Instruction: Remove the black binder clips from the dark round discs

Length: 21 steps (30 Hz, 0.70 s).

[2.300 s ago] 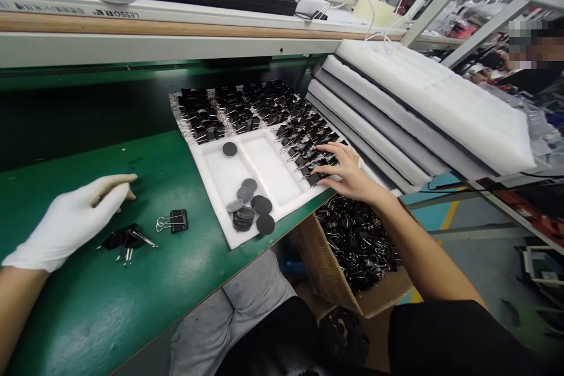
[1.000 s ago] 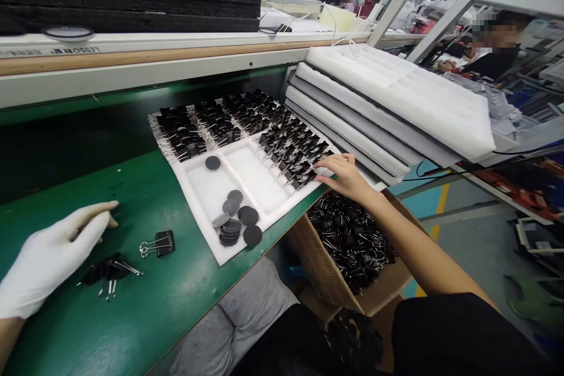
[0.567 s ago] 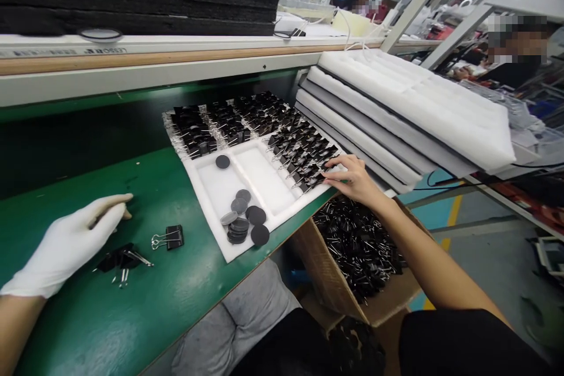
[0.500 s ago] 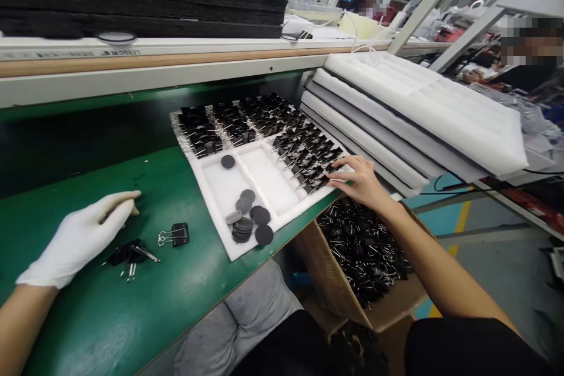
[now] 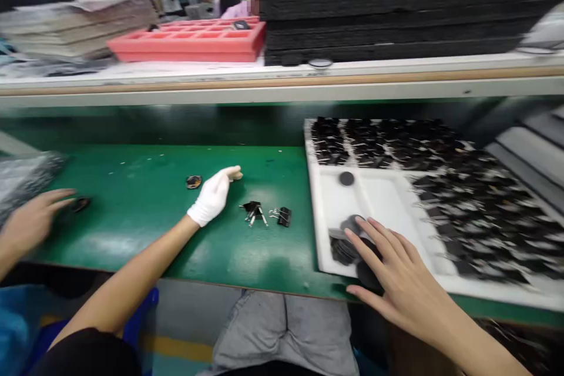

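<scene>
Over round black discs (image 5: 342, 251) in the white foam tray (image 5: 388, 202), the right hand (image 5: 403, 282) spreads its fingers apart; near binder clips (image 5: 285, 217) on the green table (image 5: 145, 217), the gloved left hand (image 5: 212, 197) has fingers too blurred to tell.

the table (image 5: 247, 258) is green, the tray (image 5: 314, 200) white, the clips (image 5: 285, 217) black with silver handles (image 5: 274, 213), the discs (image 5: 346, 178) black and grey. the glove (image 5: 210, 198) is white, the trousers (image 5: 282, 329) grey, the gridded box (image 5: 185, 47) coral pink, the tall stack (image 5: 396, 12) black.
</scene>
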Motion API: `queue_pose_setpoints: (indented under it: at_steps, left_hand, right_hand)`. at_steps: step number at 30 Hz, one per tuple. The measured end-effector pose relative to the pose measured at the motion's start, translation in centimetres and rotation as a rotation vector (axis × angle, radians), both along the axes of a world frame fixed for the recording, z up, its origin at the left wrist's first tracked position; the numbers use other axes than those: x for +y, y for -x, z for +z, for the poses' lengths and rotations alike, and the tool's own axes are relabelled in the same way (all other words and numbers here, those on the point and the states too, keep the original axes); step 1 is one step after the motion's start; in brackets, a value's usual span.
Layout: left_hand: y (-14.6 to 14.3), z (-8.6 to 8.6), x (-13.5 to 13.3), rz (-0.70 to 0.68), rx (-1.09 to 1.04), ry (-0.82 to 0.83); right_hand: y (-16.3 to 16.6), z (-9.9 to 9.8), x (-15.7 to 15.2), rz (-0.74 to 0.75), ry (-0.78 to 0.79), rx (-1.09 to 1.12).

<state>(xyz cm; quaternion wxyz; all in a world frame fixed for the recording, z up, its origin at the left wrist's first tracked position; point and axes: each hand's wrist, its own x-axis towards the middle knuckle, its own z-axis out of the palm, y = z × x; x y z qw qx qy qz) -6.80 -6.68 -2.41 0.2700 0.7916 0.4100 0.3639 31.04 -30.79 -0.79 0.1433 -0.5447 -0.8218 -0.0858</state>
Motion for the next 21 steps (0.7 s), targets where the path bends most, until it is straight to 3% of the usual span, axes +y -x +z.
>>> queue_pose_setpoints:
  at_steps: [2,4,5,8,10,12,15,18,21]
  left_hand:
    - [2.6,0.3,-2.2,-0.028,0.284,-0.208]
    - [4.9,0.8,-3.6,-0.019,0.52,-0.304]
    - [5.9,0.9,-3.8,0.064,0.588,-0.316]
    - [8.4,1.1,-2.4,0.512,0.676,-0.23]
    - [9.6,1.0,-0.6,0.638,0.708,-0.092]
    - [9.9,0.8,0.9,0.547,0.693,0.001]
    - [8.6,0.6,2.4,0.331,0.617,-0.025]
    - [5.4,0.6,3.2,0.194,0.621,-0.102]
    - [1.3,0.7,4.1,0.073,0.631,-0.14]
  right_hand:
    - [-0.2,-1.4,1.1,0.043,-0.032,0.023]
    - [-0.7,-2.1,1.8,0.107,-0.05,0.037]
    - [-1.1,-2.4,2.0,0.14,-0.054,0.049]
    - [-2.2,-2.7,2.0,0.159,-0.057,0.1]
    - [-2.8,-2.8,1.8,0.084,-0.061,0.12]
    - [-3.2,-2.9,1.5,0.009,-0.06,0.142]
    - [-3.5,-2.7,1.3,0.009,0.009,0.257]
    - [-3.8,-1.9,1.1,0.023,0.06,0.382]
    - [-4.4,-0.5,0.9,-0.003,-0.018,0.436]
